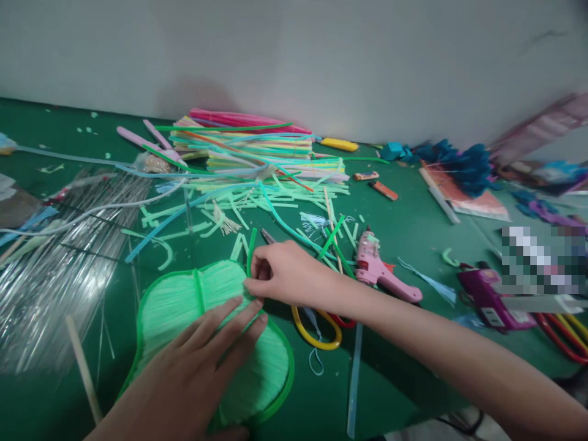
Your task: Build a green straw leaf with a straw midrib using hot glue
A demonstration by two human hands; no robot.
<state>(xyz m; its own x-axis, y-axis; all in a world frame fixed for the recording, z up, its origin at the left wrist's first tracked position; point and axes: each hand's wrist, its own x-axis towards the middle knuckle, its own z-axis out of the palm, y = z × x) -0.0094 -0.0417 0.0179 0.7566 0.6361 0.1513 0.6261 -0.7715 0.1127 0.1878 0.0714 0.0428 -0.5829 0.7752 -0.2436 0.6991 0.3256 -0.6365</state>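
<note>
A pale-green lobed panel (169,306) lies low in the view, edged with a bright green pipe cleaner and crossed by a green strip down its middle. Across its surface my left hand (188,361) is spread flat, fingers stretched toward the upper right rim. My right hand (282,272) pinches the green pipe cleaner (252,245) at that rim, thumb and forefinger closed, with a free end sticking up past them. Partly beneath my right wrist lie scissors (316,343) with yellow and red handles. A pink glue gun (381,269) rests right of that wrist.
Bundled pipe cleaners (261,147) are heaped along the wall, with loose cut pieces before them. Thin clear rods (78,263) spread at left. A purple tool (496,300), an orange lighter (383,190), a glue stick (354,380) and dark blue craft petals (468,171) lie rightward.
</note>
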